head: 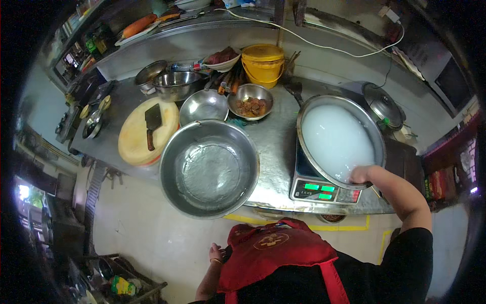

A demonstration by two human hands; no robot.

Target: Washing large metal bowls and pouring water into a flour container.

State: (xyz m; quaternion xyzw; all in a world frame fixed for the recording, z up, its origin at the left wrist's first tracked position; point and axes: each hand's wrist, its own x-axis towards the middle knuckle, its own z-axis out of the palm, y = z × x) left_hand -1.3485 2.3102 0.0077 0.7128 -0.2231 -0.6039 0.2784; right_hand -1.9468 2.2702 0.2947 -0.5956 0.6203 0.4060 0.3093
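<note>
My right hand (360,174) reaches over the near rim of a large metal basin filled with cloudy whitish liquid (334,140); its fingers are dipped in and hidden. That basin rests on a digital scale (324,192) with lit green displays. My left hand (216,252) hangs low beside the red apron (273,258), away from the counter, its fingers partly curled and nothing visible in it. A second large metal basin (210,171), seemingly holding only a little clear liquid, sits at the counter's front edge, left of the scale.
A cleaver (153,117) lies on a round cutting board (129,144) at the left. Behind are a steel bowl of brown chunks (250,102), other metal bowls, a yellow lidded bucket (262,64) and a bowl of dark red meat (223,60). A lidded pot (383,104) stands at the right.
</note>
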